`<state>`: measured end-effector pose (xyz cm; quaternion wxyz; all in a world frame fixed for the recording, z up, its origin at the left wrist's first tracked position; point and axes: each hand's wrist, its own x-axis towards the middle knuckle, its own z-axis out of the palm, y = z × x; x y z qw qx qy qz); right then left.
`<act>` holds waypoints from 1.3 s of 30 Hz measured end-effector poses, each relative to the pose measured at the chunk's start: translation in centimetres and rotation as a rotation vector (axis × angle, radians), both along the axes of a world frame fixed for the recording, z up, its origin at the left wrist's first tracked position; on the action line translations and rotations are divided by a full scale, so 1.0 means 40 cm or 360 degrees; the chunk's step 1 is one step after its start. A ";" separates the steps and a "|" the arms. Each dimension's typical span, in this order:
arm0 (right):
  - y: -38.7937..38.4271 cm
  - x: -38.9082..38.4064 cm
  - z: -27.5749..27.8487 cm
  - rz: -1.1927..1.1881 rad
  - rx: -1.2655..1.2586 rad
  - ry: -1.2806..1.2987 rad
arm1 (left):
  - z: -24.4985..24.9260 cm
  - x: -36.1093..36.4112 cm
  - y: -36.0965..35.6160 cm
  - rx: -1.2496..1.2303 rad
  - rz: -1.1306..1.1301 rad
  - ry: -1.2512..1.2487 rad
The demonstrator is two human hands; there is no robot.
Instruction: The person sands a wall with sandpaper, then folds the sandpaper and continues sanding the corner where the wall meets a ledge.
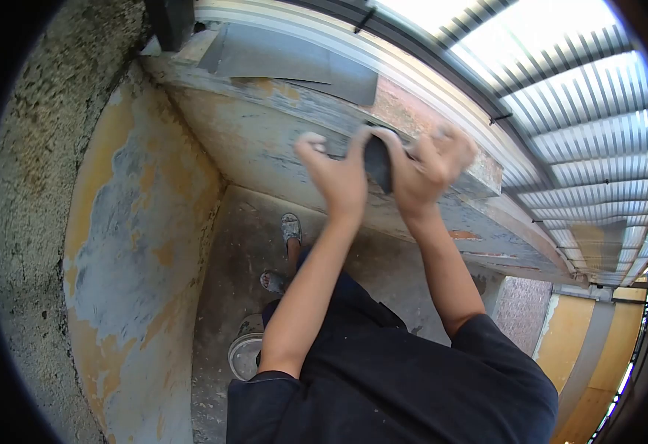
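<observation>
Both my hands are raised in front of the ledge of a low wall, with a small dark grey piece of sandpaper (378,164) between them. My left hand (341,174) grips its left side, the thumb and fingers curled. On the other side, my right hand (424,174) is closed on it, its fingers bent and a little blurred. The piece looks bent or folded; part of it is hidden by my fingers. Larger dark grey sandpaper sheets (294,63) lie flat on the ledge (405,111) just beyond my hands.
A patchy grey and yellow wall (139,244) stands at my left, beside a rough concrete surface (31,185). Metal bars and corrugated sheeting (590,111) rise beyond the ledge. A bucket (246,355) stands on the dusty floor (227,259) near my sandalled feet (290,228).
</observation>
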<state>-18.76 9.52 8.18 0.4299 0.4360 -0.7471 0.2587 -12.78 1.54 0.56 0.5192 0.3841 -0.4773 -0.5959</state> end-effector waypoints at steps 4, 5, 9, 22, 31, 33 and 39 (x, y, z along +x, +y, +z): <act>-0.037 0.006 0.004 0.0039 -0.0035 0.0003 | 0.031 0.006 -0.011 -0.0094 0.0159 -0.0080; -0.067 0.014 0.009 0.0104 -0.0031 -0.0012 | 0.043 0.017 -0.050 -0.0101 0.0152 -0.0086; -0.118 0.039 0.005 0.0042 -0.0090 0.0009 | 0.042 0.034 -0.101 0.0054 0.0192 -0.0140; -0.130 0.030 0.000 0.0054 -0.0098 -0.0060 | 0.064 0.047 -0.111 0.0141 0.0138 -0.0060; -0.103 0.028 0.008 0.0020 0.0018 -0.0023 | 0.049 0.036 -0.078 0.0035 0.0139 -0.0024; -0.147 0.042 0.002 0.0051 -0.0068 0.0049 | 0.056 0.048 -0.099 0.0038 0.0106 -0.0075; -0.003 -0.007 0.009 0.0004 0.0034 -0.0007 | 0.037 0.005 0.010 -0.0086 0.0037 -0.0031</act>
